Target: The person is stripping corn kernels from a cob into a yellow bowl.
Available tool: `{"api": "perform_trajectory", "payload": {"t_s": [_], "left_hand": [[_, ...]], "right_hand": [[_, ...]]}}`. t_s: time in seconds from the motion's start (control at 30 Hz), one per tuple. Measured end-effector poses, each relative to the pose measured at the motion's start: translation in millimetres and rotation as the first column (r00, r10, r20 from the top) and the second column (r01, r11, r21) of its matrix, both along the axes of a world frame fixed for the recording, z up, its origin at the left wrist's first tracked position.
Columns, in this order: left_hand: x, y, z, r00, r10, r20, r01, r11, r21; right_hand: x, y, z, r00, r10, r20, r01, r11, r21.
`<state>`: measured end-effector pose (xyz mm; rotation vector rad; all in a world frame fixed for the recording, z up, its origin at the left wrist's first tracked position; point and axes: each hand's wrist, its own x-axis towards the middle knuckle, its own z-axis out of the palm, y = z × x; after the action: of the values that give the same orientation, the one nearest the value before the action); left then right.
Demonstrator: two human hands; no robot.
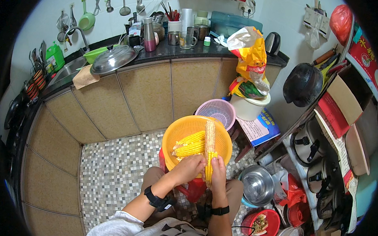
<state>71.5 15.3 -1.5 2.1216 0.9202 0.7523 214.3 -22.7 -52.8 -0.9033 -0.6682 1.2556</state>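
Observation:
In front of me an orange plastic colander (168, 137) holds several yellow corn cobs (190, 148) and some loose kernels. My right hand (218, 171) grips a cob with yellow kernels (209, 170) over the colander's near rim, thumb along its side. Beyond it extends a pale, kernel-stripped cob length (210, 136), pointing away from me; I cannot tell whether this is the same cob or a second one. My left hand (192, 167) is curled tight against the cob from the left, its fingertips hidden.
Behind the colander sit a pink plastic basket (215, 110) and a cream bucket (249, 106) under a yellow bag (252, 62). To the right are a steel bowl (258, 185), a red bin with scraps (270, 222) and a pot rack (303, 179). A dark counter (164, 51) runs along the wall.

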Motion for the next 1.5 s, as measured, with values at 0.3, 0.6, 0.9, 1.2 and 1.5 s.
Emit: {"api": "perform_trajectory", "payload": {"t_s": [0.3,0.6,0.9,1.2,1.5], "left_hand": [[-6.1,9.0,11.8,0.971,-0.08,-0.225,0.08,0.997,-0.01],[3.0,0.5,3.0,0.993,0.044,-0.105,-0.042,0.999,0.017],[5.1,-2.0,0.0,0.995,0.089,-0.052,-0.086,0.994,0.063],[9.0,-7.3,-1.5,0.989,0.148,-0.018,-0.146,0.987,0.071],[2.7,-0.7,-4.0,0.993,0.114,0.027,-0.107,0.978,-0.178]], "right_hand": [[-2.4,3.8,-18.7,0.964,-0.06,0.26,0.067,0.998,-0.017],[-2.9,2.5,-15.9,0.95,-0.117,0.29,0.126,0.992,-0.015],[-5.7,4.2,-14.7,0.897,-0.205,0.392,0.205,0.978,0.041],[-10.4,1.1,-4.3,0.845,-0.278,0.457,0.262,0.96,0.1],[-7.2,1.9,-11.0,0.913,-0.22,0.343,0.217,0.975,0.048]]}}
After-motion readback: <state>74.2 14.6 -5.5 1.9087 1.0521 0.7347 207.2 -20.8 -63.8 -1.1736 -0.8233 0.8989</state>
